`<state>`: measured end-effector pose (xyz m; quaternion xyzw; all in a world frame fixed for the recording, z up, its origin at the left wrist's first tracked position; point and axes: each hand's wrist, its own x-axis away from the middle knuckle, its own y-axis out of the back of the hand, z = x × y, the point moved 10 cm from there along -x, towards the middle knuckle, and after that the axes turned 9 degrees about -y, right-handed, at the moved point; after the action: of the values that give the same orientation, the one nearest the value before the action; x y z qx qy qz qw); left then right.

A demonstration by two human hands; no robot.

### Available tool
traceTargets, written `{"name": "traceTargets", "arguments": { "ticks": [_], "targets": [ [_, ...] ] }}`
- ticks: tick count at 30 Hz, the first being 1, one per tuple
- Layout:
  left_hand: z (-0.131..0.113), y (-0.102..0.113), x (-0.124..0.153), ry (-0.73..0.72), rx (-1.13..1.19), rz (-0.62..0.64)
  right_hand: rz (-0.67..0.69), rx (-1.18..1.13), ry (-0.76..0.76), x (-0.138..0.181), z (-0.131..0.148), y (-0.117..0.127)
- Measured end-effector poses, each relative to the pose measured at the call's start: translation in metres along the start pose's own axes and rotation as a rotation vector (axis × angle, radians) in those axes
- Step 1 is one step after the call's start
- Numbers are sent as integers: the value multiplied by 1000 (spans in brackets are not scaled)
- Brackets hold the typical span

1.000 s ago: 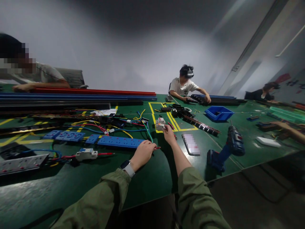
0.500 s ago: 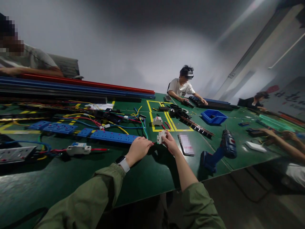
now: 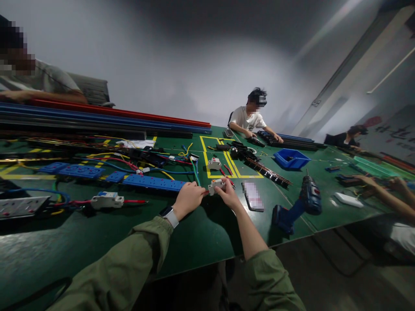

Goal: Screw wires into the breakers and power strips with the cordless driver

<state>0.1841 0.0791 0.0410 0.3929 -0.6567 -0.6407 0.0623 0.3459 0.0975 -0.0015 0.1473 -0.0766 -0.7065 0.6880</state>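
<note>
My right hand (image 3: pixel 231 196) is closed round a white circuit breaker (image 3: pixel 214 187), held just above the green table. Pinched in the fingers of my left hand (image 3: pixel 189 199) is a short red wire (image 3: pixel 205 192), its tip at the breaker's left end; whether it is inside the terminal I cannot tell. Behind my hands a second white breaker (image 3: pixel 214 163) stands on the table, with short red wire pieces (image 3: pixel 228 169) beside it. To the left lies another breaker (image 3: pixel 106 200) with red wires at both ends.
Blue socket strips (image 3: pixel 154 183) and tangled wires spread left. On the right are a phone (image 3: pixel 253 196), a cordless drill (image 3: pixel 300 203) and a blue bin (image 3: pixel 291 159). Long coloured profiles (image 3: pixel 129 119) line the back left. Several co-workers sit round the table.
The breaker in my right hand has tilted and shifted slightly left, so its end now meets the red wire. My left hand has moved a little left.
</note>
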Motion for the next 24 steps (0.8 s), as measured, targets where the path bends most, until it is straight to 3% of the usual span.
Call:
{"name": "traceTargets", "arguments": {
  "ticks": [10,16,20,24],
  "targets": [
    [16,-16,-12,-34,-19,80,83,79,-18,8,3,-13],
    [13,-7,-5,-9,-27,11,-41,247,6,3,0,-2],
    [7,-4,-2,-17,11,-52,-50,337,28,-1,-5,-3],
    [13,-11,-7,9,42,-9,-55,400,37,-3,-6,-8]
  ]
}}
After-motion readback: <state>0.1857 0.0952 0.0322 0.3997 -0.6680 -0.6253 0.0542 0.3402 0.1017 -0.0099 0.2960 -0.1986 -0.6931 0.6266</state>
